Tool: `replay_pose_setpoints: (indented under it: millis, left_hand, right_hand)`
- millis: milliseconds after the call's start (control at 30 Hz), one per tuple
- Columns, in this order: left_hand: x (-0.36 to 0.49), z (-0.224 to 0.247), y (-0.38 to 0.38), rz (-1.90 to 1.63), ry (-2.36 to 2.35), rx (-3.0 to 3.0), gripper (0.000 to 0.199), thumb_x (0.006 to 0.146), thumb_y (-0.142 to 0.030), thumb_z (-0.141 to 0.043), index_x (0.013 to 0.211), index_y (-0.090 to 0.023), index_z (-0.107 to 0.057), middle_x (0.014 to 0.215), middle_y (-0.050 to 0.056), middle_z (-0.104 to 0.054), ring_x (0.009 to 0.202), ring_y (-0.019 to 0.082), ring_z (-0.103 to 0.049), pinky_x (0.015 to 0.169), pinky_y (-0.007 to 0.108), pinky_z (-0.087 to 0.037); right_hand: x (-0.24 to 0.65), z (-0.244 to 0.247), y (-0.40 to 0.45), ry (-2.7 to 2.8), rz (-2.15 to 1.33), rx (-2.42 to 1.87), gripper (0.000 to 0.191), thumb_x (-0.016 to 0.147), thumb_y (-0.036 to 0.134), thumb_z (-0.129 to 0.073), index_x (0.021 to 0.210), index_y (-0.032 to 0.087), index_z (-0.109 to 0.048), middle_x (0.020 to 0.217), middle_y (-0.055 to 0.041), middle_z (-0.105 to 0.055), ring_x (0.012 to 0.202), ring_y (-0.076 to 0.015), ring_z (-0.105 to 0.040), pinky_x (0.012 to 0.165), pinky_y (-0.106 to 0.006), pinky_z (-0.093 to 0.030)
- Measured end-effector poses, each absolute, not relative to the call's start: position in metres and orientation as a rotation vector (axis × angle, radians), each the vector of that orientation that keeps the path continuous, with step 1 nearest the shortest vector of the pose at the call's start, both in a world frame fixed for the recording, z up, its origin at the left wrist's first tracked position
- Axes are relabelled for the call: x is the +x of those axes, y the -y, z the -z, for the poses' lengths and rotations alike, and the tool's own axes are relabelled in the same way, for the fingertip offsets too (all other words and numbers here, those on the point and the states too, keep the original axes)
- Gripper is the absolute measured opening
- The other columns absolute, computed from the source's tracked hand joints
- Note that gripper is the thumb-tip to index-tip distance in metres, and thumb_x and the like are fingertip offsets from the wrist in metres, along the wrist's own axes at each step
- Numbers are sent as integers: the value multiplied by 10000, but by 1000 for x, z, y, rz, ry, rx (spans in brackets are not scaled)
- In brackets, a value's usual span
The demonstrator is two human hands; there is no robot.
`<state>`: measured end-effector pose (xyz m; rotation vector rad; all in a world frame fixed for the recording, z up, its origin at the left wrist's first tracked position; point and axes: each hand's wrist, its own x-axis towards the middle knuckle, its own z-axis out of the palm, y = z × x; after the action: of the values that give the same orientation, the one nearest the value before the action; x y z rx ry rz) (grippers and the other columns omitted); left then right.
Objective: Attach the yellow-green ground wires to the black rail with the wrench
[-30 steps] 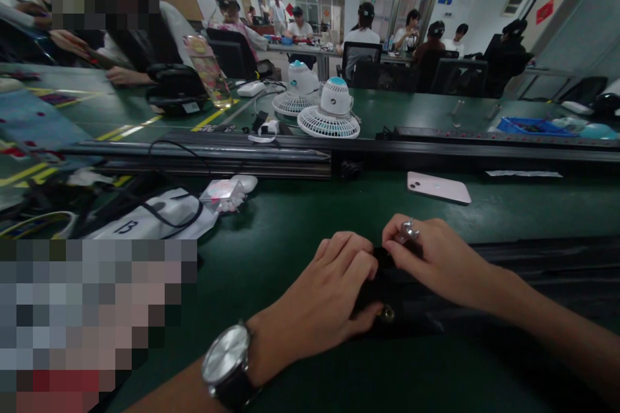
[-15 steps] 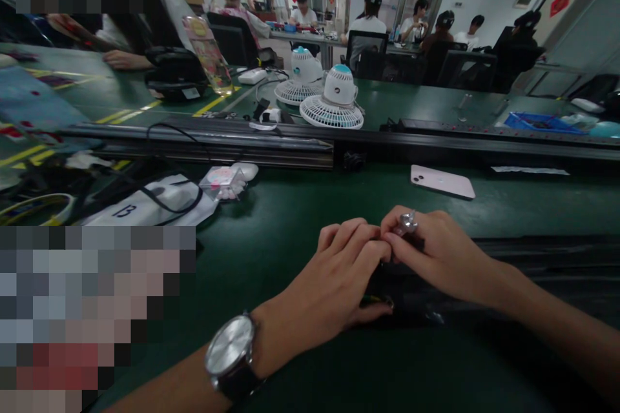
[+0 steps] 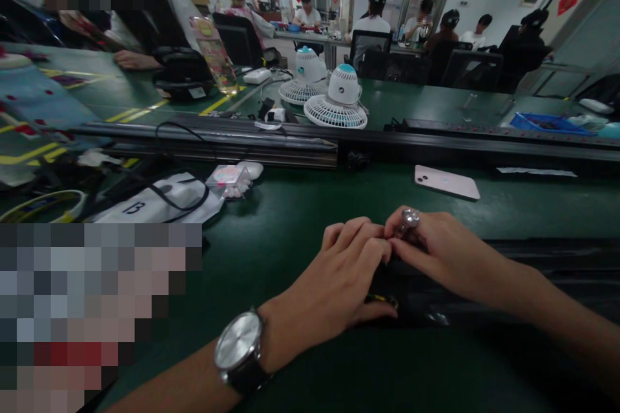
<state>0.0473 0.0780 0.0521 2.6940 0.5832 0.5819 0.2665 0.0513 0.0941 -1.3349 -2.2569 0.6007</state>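
My left hand (image 3: 343,271), with a watch (image 3: 238,341) on its wrist, is curled over the end of a long black piece (image 3: 445,293) lying on the green table. Its fingers are bent, and the thumb lies along the near side. Beside that thumb shows a short yellow-and-green wire (image 3: 380,297) with a small metal end. My right hand (image 3: 436,242) wears a large ring (image 3: 409,219). Its thumb and forefinger are pinched together, touching the left fingertips. Whatever lies in the pinch is hidden behind the fingers.
A pink phone (image 3: 446,182) lies beyond my right hand. Long metal rails (image 3: 217,142) cross the table, with two white fans (image 3: 336,100) behind them. At left are a white pouch (image 3: 159,200), cables and a clear box (image 3: 228,179). A co-worker's hand (image 3: 135,60) rests across the table.
The view has shifted slightly, so the scene sits a little further right. Both hands keep nearly the same pose, with fingertips together.
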Motion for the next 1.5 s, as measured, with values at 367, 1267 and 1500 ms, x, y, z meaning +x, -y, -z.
replay_pose_setpoints:
  millis: [367,1267,1500]
  left_hand:
    - [42,-53,-70,-622,-630,2689,743,756,-428,-863,1301,-218,-404,1382,124,-486,1313,331,-402,1055,490,-344]
    - [42,-49,-73,-658,-580,2605,1243,698,-558,-877,1595,-256,-72,1484,156,-429,1360,349,-400,1116,538,-349]
    - [45,-51,-71,-636,-608,2607,1305,695,-383,-917,1600,-300,18,1486,150,-421,1349,346,-411,1098,545,-376]
  right_hand:
    - [260,-103,-49,2272,-799,-1430,282,1005,91,-498,783,200,-632,567,51,-625,517,-133,-649,565,-235,-463]
    - [250,-99,-41,2239,-764,-1347,221,979,180,-530,784,200,-633,716,16,-654,617,-143,-594,583,-278,-375]
    - [256,-102,-44,2176,-728,-1370,233,1001,220,-515,800,201,-632,693,24,-640,581,-138,-569,558,-276,-361]
